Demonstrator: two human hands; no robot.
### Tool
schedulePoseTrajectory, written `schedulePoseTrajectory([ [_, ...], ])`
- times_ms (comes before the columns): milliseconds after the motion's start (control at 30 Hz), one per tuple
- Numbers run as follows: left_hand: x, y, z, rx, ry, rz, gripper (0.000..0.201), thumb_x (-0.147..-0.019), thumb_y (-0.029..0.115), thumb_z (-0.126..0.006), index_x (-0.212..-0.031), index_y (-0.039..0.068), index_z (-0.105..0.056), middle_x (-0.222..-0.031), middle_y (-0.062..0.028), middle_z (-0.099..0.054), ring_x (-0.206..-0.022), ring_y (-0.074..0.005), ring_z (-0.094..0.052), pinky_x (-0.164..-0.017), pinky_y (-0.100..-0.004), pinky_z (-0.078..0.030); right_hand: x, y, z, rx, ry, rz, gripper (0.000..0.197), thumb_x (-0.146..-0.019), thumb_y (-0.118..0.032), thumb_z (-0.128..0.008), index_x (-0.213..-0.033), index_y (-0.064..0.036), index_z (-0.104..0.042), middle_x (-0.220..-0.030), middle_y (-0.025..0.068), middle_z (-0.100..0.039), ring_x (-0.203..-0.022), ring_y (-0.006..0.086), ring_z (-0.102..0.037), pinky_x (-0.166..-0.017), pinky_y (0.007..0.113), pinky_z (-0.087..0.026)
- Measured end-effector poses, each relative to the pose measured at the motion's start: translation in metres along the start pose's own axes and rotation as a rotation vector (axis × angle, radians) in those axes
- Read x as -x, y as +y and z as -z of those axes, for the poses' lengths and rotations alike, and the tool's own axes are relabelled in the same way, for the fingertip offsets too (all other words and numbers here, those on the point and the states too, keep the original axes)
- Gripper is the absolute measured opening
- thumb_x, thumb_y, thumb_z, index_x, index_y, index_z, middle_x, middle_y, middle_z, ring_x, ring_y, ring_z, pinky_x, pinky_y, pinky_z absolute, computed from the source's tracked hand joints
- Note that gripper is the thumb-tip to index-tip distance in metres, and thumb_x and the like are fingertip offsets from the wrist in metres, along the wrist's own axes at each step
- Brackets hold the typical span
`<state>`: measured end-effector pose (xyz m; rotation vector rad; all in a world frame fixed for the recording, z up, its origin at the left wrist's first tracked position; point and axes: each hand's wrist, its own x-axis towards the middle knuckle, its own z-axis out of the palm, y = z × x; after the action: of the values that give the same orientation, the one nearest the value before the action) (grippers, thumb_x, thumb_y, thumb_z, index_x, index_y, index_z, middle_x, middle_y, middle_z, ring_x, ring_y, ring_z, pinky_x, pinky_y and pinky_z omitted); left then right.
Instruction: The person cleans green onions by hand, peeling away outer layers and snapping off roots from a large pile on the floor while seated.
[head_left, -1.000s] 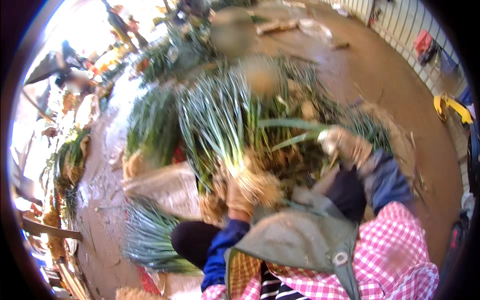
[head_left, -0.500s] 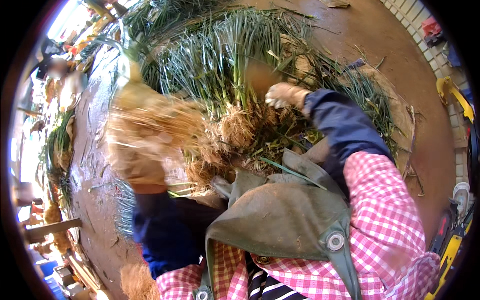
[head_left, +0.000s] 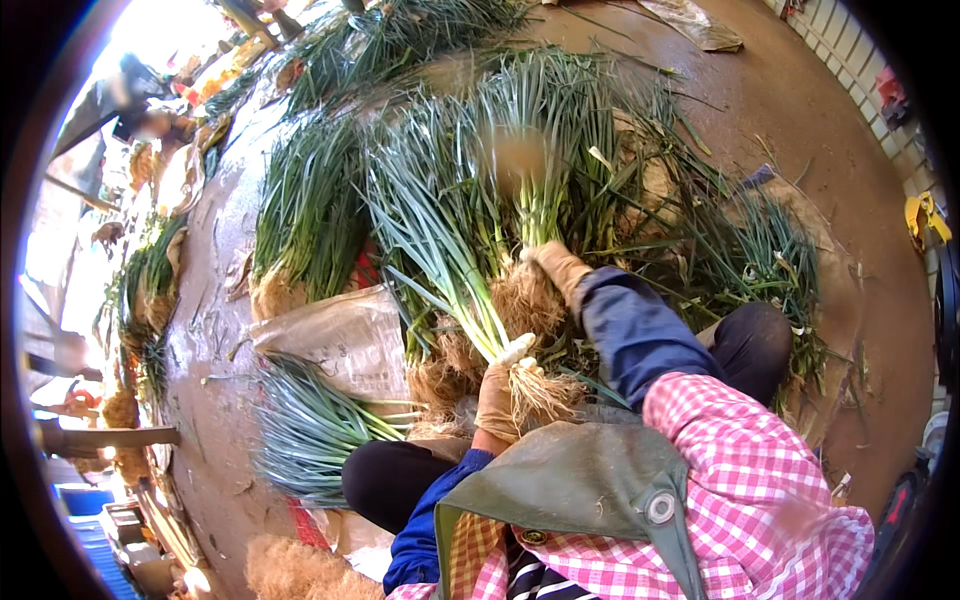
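My left hand [head_left: 494, 405], in a tan glove with white fingertips, is closed around the white bases of a few green onions [head_left: 455, 290] above my lap. Their long leaves slant up and left, and pale roots hang beside the fingers. My right hand [head_left: 562, 270], gloved too, reaches into a dense heap of green onions [head_left: 540, 120] in front of me. Its fingers close on the pale stem bases just above a tangle of brown roots [head_left: 527, 300]; the fingertips are partly hidden.
Left of the heap lies a bundle of green onions [head_left: 310, 200], with a pale sack [head_left: 345, 335] and another bunch [head_left: 310, 430] nearer me. Shredded roots [head_left: 300, 570] are piled at lower left. A green apron [head_left: 560, 465] covers my lap. Wet brown floor [head_left: 820, 130] extends right.
My left hand has come from the far left, where it swung a blurred rooty bunch, to my lap, now with a few stalks. My right hand has moved down onto the heap's stem bases.
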<state>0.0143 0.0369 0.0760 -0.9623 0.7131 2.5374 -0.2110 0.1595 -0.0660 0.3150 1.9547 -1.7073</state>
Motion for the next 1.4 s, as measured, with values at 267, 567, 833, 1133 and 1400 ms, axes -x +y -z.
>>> schedulePoseTrajectory([
  [267, -0.005, 0.004, 0.006, -0.027, 0.030, -0.134, 0.030, -0.083, 0.010, -0.056, -0.111, 0.001, -0.058, -0.069, -0.0043, -0.056, -0.054, -0.0137, -0.051, -0.054, -0.0271, -0.049, 0.054, -0.085, 0.064, 0.286, -0.307, 0.068, 0.021, -0.073, -0.016, -0.070, -0.085, -0.0005, -0.065, -0.068, 0.0048, -0.061, -0.053, 0.0134, -0.052, -0.054, 0.028, -0.046],
  [567, -0.049, -0.002, 0.041, 0.074, 0.009, -0.218, 0.027, -0.080, 0.004, -0.054, -0.105, -0.004, -0.059, -0.087, -0.0114, -0.064, -0.076, -0.0234, -0.062, -0.067, -0.0329, -0.053, 0.112, -0.052, 0.017, -0.264, -0.578, -0.042, 0.023, -0.079, -0.009, -0.062, -0.098, 0.0041, -0.061, -0.091, 0.0119, -0.064, -0.080, 0.0183, -0.061, -0.078, 0.029, -0.049],
  [833, -0.042, -0.015, 0.025, 0.010, -0.144, -0.250, 0.021, -0.085, 0.011, -0.058, -0.104, 0.003, -0.060, -0.090, -0.0016, -0.061, -0.079, -0.0126, -0.058, -0.069, -0.0261, -0.049, 0.134, -0.028, -0.015, -0.050, -0.771, 0.193, 0.028, -0.078, -0.015, -0.069, -0.101, 0.0001, -0.063, -0.092, 0.0058, -0.064, -0.084, 0.0164, -0.058, -0.078, 0.029, -0.047],
  [1133, -0.053, -0.025, 0.012, 0.153, -0.093, -0.113, 0.019, -0.081, 0.002, -0.059, -0.099, -0.001, -0.060, -0.085, -0.0081, -0.062, -0.068, -0.0193, -0.060, -0.062, -0.0300, -0.051, 0.082, 0.006, 0.005, -0.090, 0.016, 0.081, 0.026, -0.086, -0.025, -0.059, -0.092, 0.0002, -0.062, -0.087, 0.0103, -0.065, -0.075, 0.0208, -0.059, -0.070, 0.034, -0.047],
  [1400, -0.037, -0.026, 0.007, 0.095, -0.011, -0.194, 0.023, -0.080, 0.004, -0.057, -0.103, -0.002, -0.060, -0.086, -0.0090, -0.062, -0.070, -0.0207, -0.060, -0.061, -0.0315, -0.052, 0.074, -0.044, 0.028, 0.438, 0.483, 0.518, 0.067, -0.080, -0.019, -0.067, -0.133, 0.0016, -0.033, -0.122, 0.0229, -0.052, -0.111, 0.0311, -0.052, -0.096, 0.035, -0.039],
])
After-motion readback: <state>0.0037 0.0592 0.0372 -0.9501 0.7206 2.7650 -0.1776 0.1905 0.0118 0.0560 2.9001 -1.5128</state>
